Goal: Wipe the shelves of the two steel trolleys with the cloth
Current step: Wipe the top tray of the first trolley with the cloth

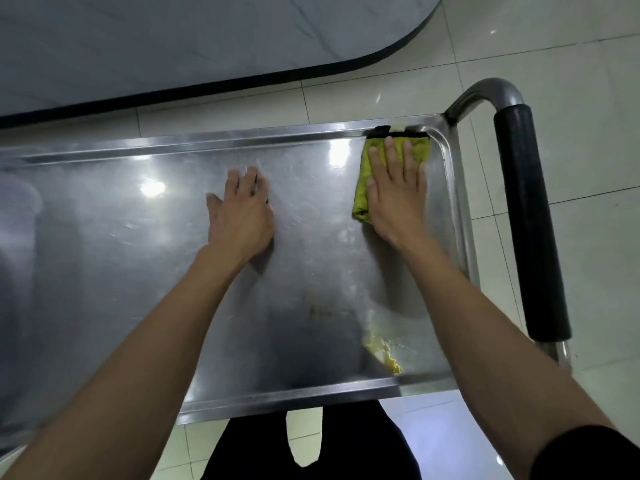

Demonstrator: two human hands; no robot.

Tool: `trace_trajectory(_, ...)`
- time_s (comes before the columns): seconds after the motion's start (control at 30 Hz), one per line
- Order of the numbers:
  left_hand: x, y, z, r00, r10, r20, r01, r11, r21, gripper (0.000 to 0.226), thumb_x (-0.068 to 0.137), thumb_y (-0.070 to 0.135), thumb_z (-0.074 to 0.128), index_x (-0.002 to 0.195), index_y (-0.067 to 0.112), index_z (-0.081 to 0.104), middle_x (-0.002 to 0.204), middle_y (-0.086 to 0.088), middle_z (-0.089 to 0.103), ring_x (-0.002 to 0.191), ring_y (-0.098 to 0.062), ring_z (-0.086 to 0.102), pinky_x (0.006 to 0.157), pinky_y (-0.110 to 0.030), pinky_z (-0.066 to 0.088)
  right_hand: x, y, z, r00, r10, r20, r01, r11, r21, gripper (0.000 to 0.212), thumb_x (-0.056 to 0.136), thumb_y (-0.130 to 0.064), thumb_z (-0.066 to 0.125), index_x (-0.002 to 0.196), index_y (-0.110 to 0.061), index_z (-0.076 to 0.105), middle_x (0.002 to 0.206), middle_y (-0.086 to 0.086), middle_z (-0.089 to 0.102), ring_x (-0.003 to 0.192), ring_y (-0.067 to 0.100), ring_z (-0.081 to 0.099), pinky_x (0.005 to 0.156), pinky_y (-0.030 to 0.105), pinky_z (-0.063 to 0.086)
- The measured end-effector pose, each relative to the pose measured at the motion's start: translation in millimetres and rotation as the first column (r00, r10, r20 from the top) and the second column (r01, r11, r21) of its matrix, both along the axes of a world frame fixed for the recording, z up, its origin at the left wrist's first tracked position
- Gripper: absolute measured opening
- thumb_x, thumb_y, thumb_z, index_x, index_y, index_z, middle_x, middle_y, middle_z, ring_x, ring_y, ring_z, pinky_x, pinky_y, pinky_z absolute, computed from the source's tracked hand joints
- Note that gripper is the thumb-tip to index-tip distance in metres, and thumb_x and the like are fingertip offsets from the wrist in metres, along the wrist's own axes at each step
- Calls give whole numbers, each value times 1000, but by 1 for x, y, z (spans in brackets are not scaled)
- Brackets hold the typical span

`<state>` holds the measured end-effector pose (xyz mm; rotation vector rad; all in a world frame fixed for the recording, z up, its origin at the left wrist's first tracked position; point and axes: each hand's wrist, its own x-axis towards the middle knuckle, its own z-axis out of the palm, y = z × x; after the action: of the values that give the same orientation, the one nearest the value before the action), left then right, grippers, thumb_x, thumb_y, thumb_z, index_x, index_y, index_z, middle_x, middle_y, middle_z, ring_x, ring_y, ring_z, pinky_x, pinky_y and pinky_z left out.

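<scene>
Your right hand [394,199] lies flat on the yellow-green cloth [367,181], fingers [390,157] straight and spread, pressing it into the far right corner of the trolley's top shelf [138,271]. Your left hand [242,216] rests open on bare steel, well apart from it.

Middle of the shelf [138,237]: we see bare steel here, lots of room to slide.
Left hand [242,216]: we see it flat on the steel, in the way there.
Far right corner: our right hand [398,199] and the cloth [367,181] fill it, tight against the raised rim [453,188].
Near right corner: yellow crumbs [382,351] sit in the path.
Right end: the black handle [530,220] blocks that side.
Far side: a strip of floor, then a grey table [173,39].
</scene>
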<state>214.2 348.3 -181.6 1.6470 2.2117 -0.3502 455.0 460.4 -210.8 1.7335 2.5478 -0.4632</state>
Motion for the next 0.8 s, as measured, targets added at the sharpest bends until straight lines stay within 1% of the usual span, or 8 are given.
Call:
trace_trajectory(0.13, -21, -17, 1, 994, -86, 68, 84, 996, 38, 58, 102, 26, 40, 155, 12, 20, 165, -7, 13, 153, -31, 9, 115, -56, 32, -52, -49, 0, 997, 78, -9, -78, 997, -11, 59, 105, -42, 20, 161, -27, 11, 169, -2, -3, 155, 24, -11, 124, 52, 0)
trace_trajectory(0.17, -26, -25, 3, 993, -70, 99, 63, 995, 75, 57, 102, 24, 43, 154, 11, 24, 164, -9, 18, 152, -31, 12, 115, -55, 33, -66, -60, 0, 995, 95, -12, -95, 995, -14, 59, 105, -42, 20, 161, -27, 10, 169, -2, -4, 155, 23, -12, 124, 52, -1)
trace_trajectory(0.23, -32, -43, 7, 990, -31, 141, 8, 986, 164, 51, 98, 17, 48, 147, 8, 38, 156, -13, 32, 148, -34, 22, 110, -53, 38, -90, -78, 1, 992, 125, -11, -125, 992, -13, 59, 105, -42, 22, 161, -27, 10, 169, -2, -5, 155, 24, -12, 124, 52, -2)
trace_trajectory(0.3, -42, -66, 7, 989, -17, 146, -9, 984, 180, 49, 94, 14, 48, 143, 8, 44, 152, -13, 37, 145, -33, 27, 108, -53, 37, -121, -99, 2, 985, 170, -6, -170, 985, -12, 59, 106, -41, 24, 161, -26, 9, 169, -1, -5, 155, 24, -13, 124, 52, -2)
trace_trajectory(0.4, -52, -91, 1, 987, -35, 157, 11, 988, 151, 59, 95, 18, 44, 153, 13, 35, 162, -7, 27, 151, -29, 17, 114, -49, 28, -160, -127, 1, 968, 251, 13, -251, 968, -3, 59, 106, -41, 23, 161, -25, 10, 169, 0, -4, 155, 25, -11, 123, 52, 0)
trace_trajectory(0.5, -57, -96, -3, 982, -35, 185, 6, 989, 150, 64, 97, 20, 43, 158, 17, 24, 166, -1, 17, 154, -24, 9, 118, -45, 21, -173, -136, 1, 963, 268, 16, -267, 964, -14, 58, 107, -39, 22, 161, -26, 10, 169, -1, -3, 155, 24, -11, 123, 51, 0)
trace_trajectory(0.63, -55, -98, -4, 982, -38, 183, 9, 988, 153, 59, 102, 27, 37, 158, 16, 21, 167, -2, 15, 155, -25, 7, 120, -46, 20, -162, -130, 2, 961, 277, -26, -277, 961, -19, 57, 107, -36, 25, 161, -26, 9, 169, -3, -4, 155, 21, -12, 125, 49, -1)
trace_trajectory(0.8, -46, -93, -6, 989, -8, 149, -7, 995, 100, 59, 107, 36, 27, 159, 12, 15, 168, -3, 5, 155, -26, 0, 123, -49, 18, -128, -123, 3, 974, 223, -33, -224, 975, -6, 59, 107, -32, 28, 162, -23, 7, 169, -1, -4, 155, 23, -11, 125, 51, 2)
